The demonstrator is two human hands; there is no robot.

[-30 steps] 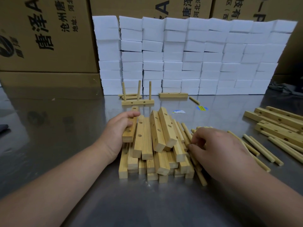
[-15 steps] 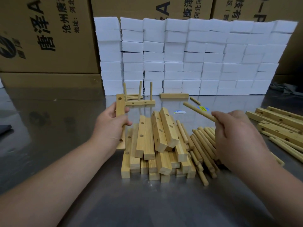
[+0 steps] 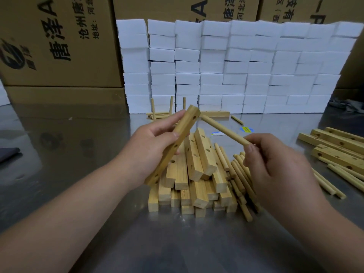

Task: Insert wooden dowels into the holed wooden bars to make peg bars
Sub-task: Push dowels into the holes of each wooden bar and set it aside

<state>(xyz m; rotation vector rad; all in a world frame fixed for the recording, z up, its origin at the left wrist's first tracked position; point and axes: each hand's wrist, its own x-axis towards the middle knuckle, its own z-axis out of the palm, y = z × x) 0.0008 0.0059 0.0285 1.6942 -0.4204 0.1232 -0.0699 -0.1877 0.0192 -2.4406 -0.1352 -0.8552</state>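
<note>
A steel table [image 3: 177, 249] with a dull, scuffed shine fills the near view. In the middle of it lies a bar pile [image 3: 197, 174]: square-cut pale wood sticks with round holes through their faces and visible end grain, stacked a few layers deep. Touching its right side is a dowel pile [image 3: 239, 174] of smooth, round, thin rods.

Above the pile, the left hand [image 3: 149, 152] grips a bar [image 3: 185, 131] round its middle, fingers curled behind and thumb on the holed face. The bar tilts, its low end near the pile and its top end up and to the right. The right hand [image 3: 275, 166] pinches the lower end of a dowel [image 3: 222, 129] between thumb and curled fingers. The dowel slants up and to the left, and its free tip is just beside the bar's top hole, not in it.

Well to the right lie more bars [image 3: 334, 146] side by side, with loose dowels [image 3: 334, 178] in front of them.

Farther back stands a peg bar [image 3: 157, 115] with three upright dowels, then a plain bar [image 3: 214, 113], a stray dowel [image 3: 237, 120] and a yellow sticker [image 3: 247, 129].

Behind them rises a wall of white foam blocks [image 3: 236, 66], matte and brick-shaped, in neat columns. Brown cardboard boxes [image 3: 59, 42] with black print stand behind and to the left; they are closed, so their contents cannot be told.
</note>
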